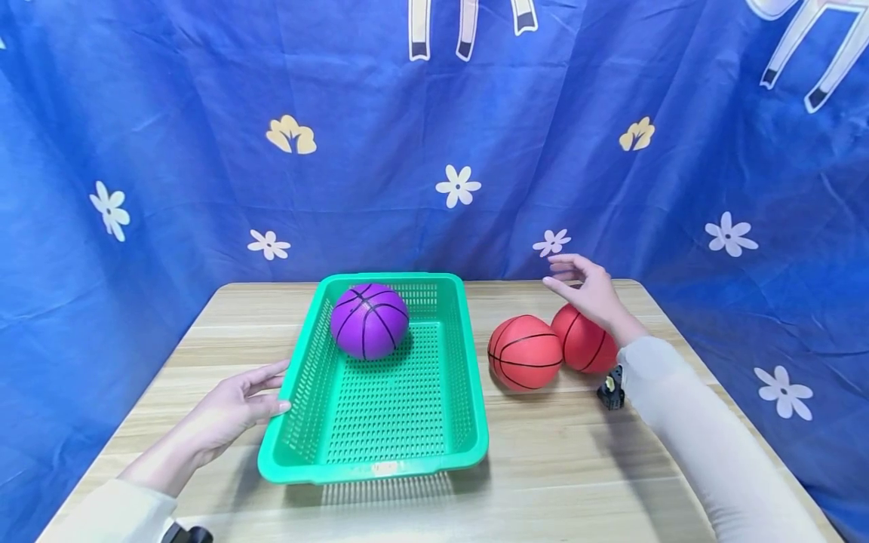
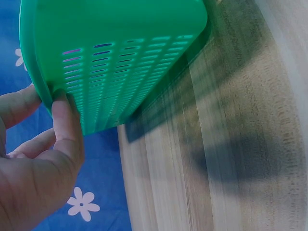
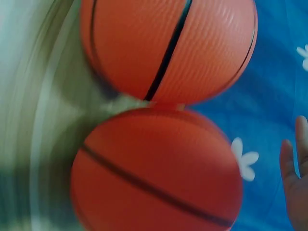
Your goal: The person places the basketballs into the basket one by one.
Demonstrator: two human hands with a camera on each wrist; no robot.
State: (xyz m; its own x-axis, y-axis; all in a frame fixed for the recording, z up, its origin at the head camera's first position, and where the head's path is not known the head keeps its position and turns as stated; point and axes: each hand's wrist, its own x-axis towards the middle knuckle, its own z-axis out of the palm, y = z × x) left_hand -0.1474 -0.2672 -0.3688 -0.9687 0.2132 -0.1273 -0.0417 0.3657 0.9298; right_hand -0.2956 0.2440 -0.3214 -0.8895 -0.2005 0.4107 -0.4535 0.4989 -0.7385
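A green plastic basket [image 1: 387, 471] stands on the wooden table, with a purple basketball [image 1: 370, 321] lying inside near its far left corner. At the basket's left side, my left hand [image 1: 234, 407] holds the rim between thumb and fingers; the left wrist view shows fingertips [image 2: 65, 108] tucked under the lip. To the right of the basket, two red basketballs, one nearer the basket [image 1: 525, 352] and one further right [image 1: 584, 343], sit side by side. My right hand [image 1: 589, 290] is raised over the right-hand ball, fingers loosely bent, holding nothing. Its forearm and hand partly cover that ball.
A wooden table [image 1: 543, 467] carries everything, its surface running forward to a blue patterned curtain [image 1: 380, 188] that hangs behind and at both sides. A small black device [image 1: 611, 388] is attached at the right wrist.
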